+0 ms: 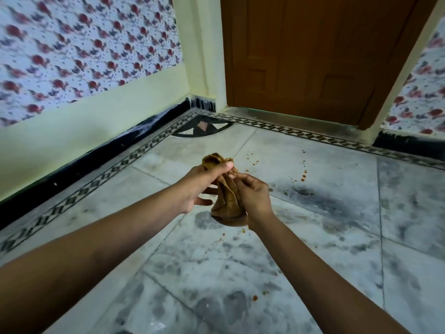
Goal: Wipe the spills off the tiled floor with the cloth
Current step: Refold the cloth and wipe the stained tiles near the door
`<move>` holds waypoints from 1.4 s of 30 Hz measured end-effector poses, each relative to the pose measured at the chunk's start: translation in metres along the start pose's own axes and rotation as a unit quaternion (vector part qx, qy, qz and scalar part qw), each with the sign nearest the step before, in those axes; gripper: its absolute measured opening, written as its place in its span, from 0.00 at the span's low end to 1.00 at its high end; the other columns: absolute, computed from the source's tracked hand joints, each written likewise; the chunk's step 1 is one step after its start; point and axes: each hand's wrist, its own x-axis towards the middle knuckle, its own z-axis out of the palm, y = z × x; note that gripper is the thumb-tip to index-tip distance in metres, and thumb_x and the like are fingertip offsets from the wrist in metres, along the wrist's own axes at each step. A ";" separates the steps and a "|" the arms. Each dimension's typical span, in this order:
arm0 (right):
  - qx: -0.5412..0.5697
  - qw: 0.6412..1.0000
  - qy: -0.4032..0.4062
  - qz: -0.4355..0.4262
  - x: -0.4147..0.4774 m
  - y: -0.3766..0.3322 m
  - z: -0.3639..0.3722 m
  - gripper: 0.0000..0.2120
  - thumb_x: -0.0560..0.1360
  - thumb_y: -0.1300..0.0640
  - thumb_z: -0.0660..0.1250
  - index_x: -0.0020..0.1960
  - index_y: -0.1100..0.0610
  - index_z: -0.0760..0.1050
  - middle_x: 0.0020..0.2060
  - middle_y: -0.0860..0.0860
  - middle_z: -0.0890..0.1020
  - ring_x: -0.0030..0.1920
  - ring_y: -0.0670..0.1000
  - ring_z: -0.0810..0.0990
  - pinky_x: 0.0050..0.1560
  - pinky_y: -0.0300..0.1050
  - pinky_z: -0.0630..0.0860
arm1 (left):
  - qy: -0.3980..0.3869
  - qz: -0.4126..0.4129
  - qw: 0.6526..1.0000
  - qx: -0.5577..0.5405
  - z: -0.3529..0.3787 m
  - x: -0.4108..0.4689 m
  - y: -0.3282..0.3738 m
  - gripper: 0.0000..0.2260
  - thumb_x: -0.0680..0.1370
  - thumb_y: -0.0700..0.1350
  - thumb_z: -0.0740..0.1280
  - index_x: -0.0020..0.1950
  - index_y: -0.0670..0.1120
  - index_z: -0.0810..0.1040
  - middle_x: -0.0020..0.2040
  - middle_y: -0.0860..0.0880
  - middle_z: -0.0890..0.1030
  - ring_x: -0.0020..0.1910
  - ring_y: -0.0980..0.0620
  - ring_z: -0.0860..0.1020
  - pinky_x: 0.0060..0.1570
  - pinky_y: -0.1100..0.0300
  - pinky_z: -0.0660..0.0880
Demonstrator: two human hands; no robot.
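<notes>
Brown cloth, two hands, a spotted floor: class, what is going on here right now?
A person holds a bunched brown cloth in the air with both hands, the left hand gripping its top and the right hand pinching its side. It is not touching the marble-tiled floor. Small orange-brown spill drops still dot the tiles beyond the hands, with a few more nearer the camera, so there is wiping left to do. A closed wooden door stands ahead.
</notes>
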 end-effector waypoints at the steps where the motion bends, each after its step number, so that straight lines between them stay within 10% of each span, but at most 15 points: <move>1: 0.023 1.000 -0.012 0.011 -0.001 0.000 0.001 0.05 0.75 0.58 0.68 0.47 0.59 0.80 0.40 0.55 0.84 0.40 0.52 0.84 0.42 0.45 0.81 | 0.004 -0.010 1.000 -0.011 -0.001 0.000 0.002 0.19 0.70 0.61 0.70 0.51 0.49 0.79 0.49 0.48 0.82 0.50 0.47 0.80 0.55 0.48 0.76; 14: 0.036 0.977 0.115 0.174 0.021 -0.012 -0.043 0.11 0.79 0.55 0.57 0.56 0.59 0.75 0.49 0.59 0.80 0.43 0.59 0.78 0.35 0.48 0.74 | 0.030 -0.062 0.984 -0.163 -0.026 0.014 -0.009 0.07 0.76 0.44 0.61 0.40 0.45 0.74 0.36 0.44 0.78 0.36 0.46 0.76 0.37 0.58 0.71; 18: -0.027 0.963 0.194 0.186 0.032 0.002 -0.052 0.11 0.79 0.54 0.57 0.53 0.59 0.73 0.57 0.59 0.77 0.55 0.60 0.76 0.54 0.56 0.75 | -0.048 -0.023 0.988 -0.144 -0.039 0.006 0.013 0.09 0.77 0.47 0.59 0.44 0.43 0.75 0.34 0.42 0.80 0.35 0.45 0.79 0.42 0.55 0.76; 23: 0.084 0.953 0.135 0.257 0.013 0.024 -0.021 0.28 0.79 0.42 0.53 0.74 0.57 0.59 0.68 0.58 0.65 0.67 0.58 0.65 0.64 0.55 0.63 | -0.120 0.006 0.992 -0.031 -0.023 0.001 0.036 0.08 0.78 0.45 0.59 0.45 0.43 0.73 0.37 0.42 0.78 0.38 0.44 0.78 0.47 0.50 0.75; 30: 0.364 0.900 -0.008 0.241 0.010 0.042 0.005 0.39 0.73 0.29 0.49 0.69 0.57 0.69 0.64 0.62 0.74 0.63 0.65 0.72 0.62 0.66 0.67 | -0.205 -0.026 0.978 -0.024 -0.021 0.001 0.021 0.09 0.77 0.43 0.58 0.41 0.41 0.76 0.31 0.44 0.80 0.30 0.46 0.78 0.40 0.57 0.75; 35: 0.403 0.894 -0.037 0.195 0.003 0.050 0.009 0.39 0.72 0.28 0.50 0.66 0.59 0.71 0.63 0.61 0.76 0.62 0.64 0.74 0.62 0.66 0.68 | -0.127 0.005 0.991 0.034 -0.041 0.017 0.008 0.03 0.76 0.40 0.64 0.48 0.44 0.76 0.39 0.42 0.81 0.38 0.43 0.79 0.51 0.47 0.76; 42: 0.420 0.884 -0.161 0.126 -0.003 0.048 0.023 0.42 0.67 0.27 0.57 0.63 0.60 0.76 0.62 0.62 0.76 0.63 0.62 0.75 0.64 0.61 0.69 | -0.036 0.183 0.964 0.189 -0.046 0.038 -0.014 0.10 0.70 0.40 0.74 0.49 0.46 0.77 0.44 0.49 0.81 0.45 0.48 0.80 0.47 0.57 0.75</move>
